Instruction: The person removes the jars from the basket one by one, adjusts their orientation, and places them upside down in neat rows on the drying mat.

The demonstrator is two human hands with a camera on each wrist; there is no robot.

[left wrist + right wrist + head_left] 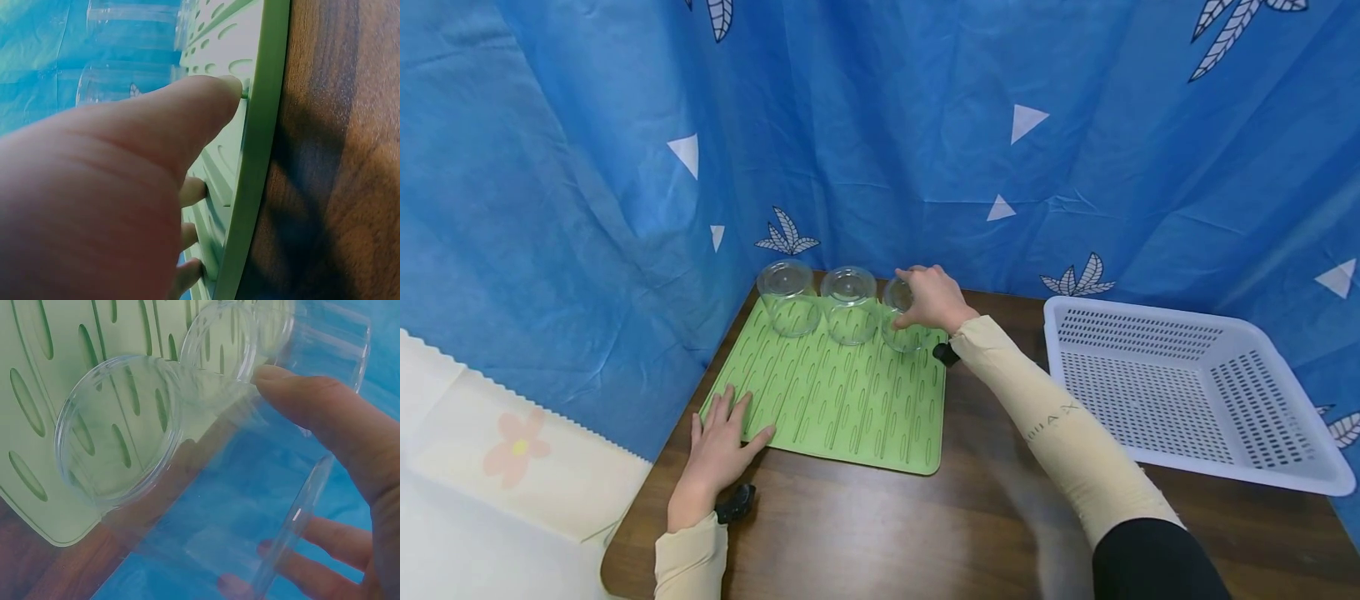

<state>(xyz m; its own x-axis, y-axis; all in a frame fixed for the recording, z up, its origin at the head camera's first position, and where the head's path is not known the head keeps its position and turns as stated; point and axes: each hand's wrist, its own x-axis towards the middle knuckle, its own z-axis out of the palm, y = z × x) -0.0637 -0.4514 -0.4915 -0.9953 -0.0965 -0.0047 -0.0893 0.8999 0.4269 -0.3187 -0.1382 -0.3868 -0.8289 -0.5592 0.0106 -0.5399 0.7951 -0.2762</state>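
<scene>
My right hand (934,298) grips a clear plastic cup (907,340) at the far right of a green drying mat (857,408). That cup is upside down, its mouth toward the mat; in the right wrist view, thumb and fingers (331,540) are spread around its base end. Whether its rim touches the mat I cannot tell. Two similar clear cups, a left one (790,310) and a middle one (850,315), stand inverted beside it along the mat's far edge. My left hand (718,450) rests with spread fingers on the mat's near left corner, its thumb (215,103) at the front edge.
A white perforated plastic basket (1142,408) stands on the right of the brown wooden table (865,533). Blue patterned curtain (880,125) hangs right behind the cups. At lower left, a pale flowered cloth (482,417) lies beyond the table's edge.
</scene>
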